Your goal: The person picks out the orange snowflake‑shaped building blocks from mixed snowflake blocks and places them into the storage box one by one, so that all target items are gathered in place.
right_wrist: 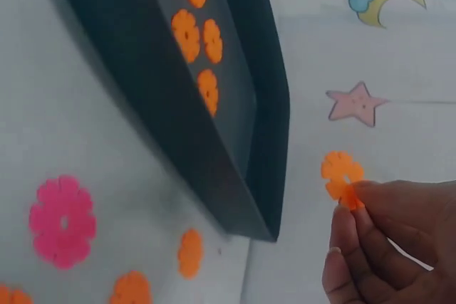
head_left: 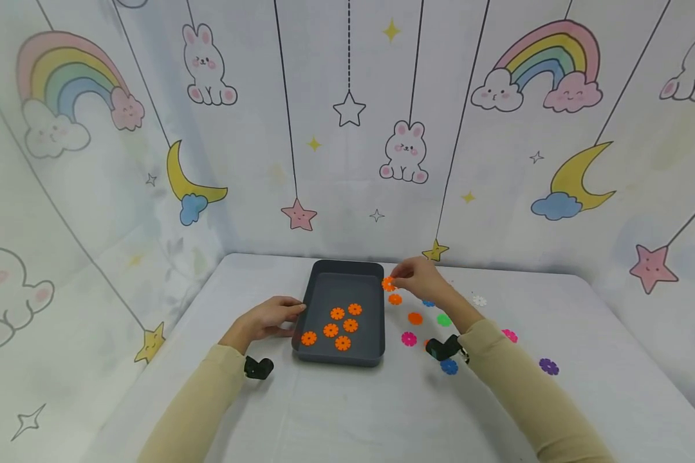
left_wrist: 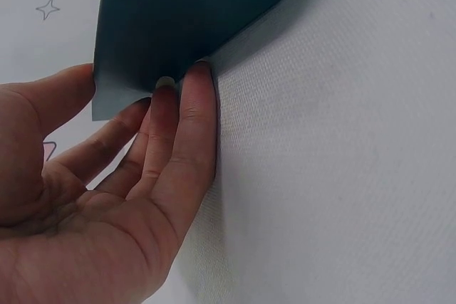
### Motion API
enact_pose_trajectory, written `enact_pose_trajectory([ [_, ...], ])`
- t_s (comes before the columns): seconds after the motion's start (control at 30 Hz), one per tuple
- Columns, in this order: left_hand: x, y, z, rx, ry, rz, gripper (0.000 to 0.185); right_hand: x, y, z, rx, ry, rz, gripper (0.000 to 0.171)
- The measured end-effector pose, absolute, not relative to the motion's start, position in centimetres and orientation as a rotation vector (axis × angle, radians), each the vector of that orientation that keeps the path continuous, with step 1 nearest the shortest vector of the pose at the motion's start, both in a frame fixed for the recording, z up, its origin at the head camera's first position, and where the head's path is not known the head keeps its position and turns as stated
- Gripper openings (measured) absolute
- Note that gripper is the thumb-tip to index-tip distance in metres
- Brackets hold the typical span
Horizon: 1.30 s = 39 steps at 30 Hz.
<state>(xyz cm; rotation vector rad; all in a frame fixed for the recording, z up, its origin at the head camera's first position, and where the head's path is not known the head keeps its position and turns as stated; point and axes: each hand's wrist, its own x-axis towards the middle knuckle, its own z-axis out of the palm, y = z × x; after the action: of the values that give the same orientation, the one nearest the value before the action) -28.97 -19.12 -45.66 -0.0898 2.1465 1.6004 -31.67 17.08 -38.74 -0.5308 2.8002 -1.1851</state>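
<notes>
A dark grey rectangular tray (head_left: 347, 286) lies on the white table with several orange flower-shaped discs (head_left: 343, 343) flat on its floor. My left hand (head_left: 272, 316) holds the tray's left side; in the left wrist view, the thumb is on the rim and the fingers (left_wrist: 196, 115) reach beneath the tray wall. Beside the tray's far right corner, my right hand (head_left: 421, 280) pinches another orange flower disc (right_wrist: 342, 172) between thumb and fingertips, raised off the table. One more orange disc (head_left: 395, 299) lies on the table just below that hand.
Right of the tray lie scattered flower discs: pink (head_left: 408, 339), green (head_left: 443, 319), blue (head_left: 449, 366), white (head_left: 479, 300) and purple (head_left: 549, 366), plus an orange one (head_left: 415, 318). My right forearm hides part of this area. A patterned cloth (head_left: 347, 161) hangs behind the table.
</notes>
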Motion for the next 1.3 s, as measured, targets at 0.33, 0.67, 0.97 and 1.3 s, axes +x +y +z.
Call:
enact_pose_trajectory([
  [0.33, -29.2, -19.0, -45.4, -0.110, 2.129, 1.578, 0.049, -31.0, 10.2, -37.0, -0.725, 2.600, -1.137, 0.011],
  [0.67, -29.2, -19.1, -45.3, -0.095, 2.097, 1.607, 0.047, -32.4, 4.6, -38.6, -0.807, 2.556, -0.921, 0.008],
  [0.97, -29.1, -19.1, -45.2, -0.106, 2.084, 1.621, 0.047, -32.8, 1.4, -40.9, -0.712, 2.564, -0.737, 0.006],
  [1.3, -29.2, -19.2, -45.3, -0.085, 2.087, 1.610, 0.047, -32.9, 0.3, -42.2, -0.665, 2.586, -0.666, 0.006],
])
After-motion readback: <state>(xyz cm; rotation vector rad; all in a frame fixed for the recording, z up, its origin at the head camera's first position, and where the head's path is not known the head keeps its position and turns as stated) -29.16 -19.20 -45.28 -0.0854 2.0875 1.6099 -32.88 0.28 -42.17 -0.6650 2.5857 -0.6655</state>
